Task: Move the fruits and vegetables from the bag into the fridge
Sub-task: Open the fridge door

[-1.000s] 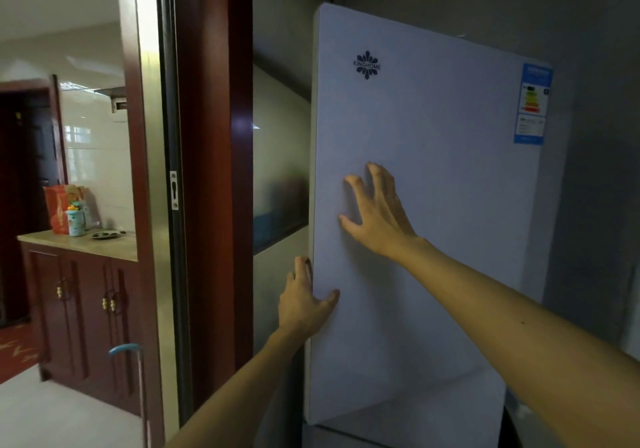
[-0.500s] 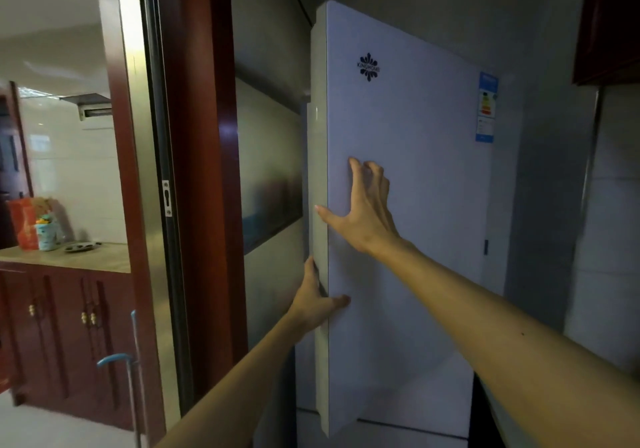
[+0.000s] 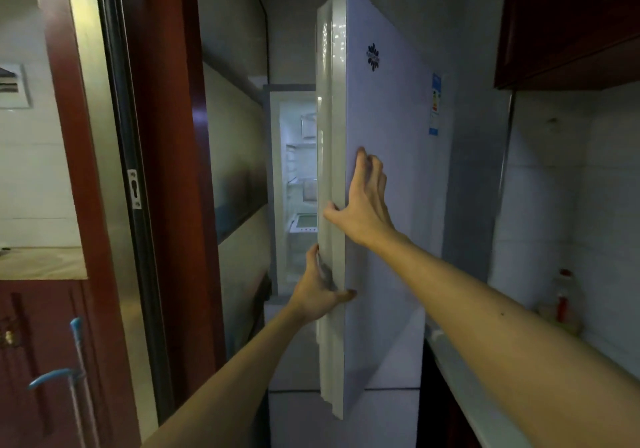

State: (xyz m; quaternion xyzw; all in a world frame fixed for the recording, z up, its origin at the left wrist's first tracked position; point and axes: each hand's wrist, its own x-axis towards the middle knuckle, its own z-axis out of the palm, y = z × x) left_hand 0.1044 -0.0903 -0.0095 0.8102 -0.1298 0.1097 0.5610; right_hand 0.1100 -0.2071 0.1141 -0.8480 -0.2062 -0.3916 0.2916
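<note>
The fridge door (image 3: 388, 205) stands ajar, its tall free edge running vertically and facing the viewer, hinged on the far right; the lit fridge interior (image 3: 299, 184) shows through the gap to its left; the left hand (image 3: 317, 292) curls round that edge low down, nearer the opening; the right hand (image 3: 363, 205) lies spread on the door's face above, thumb hooked on the edge; bag and produce are out of view; the shelves look bare, though only a sliver shows.

pale lilac fridge door (image 3: 391, 205), dark flower logo (image 3: 373, 57)
</note>
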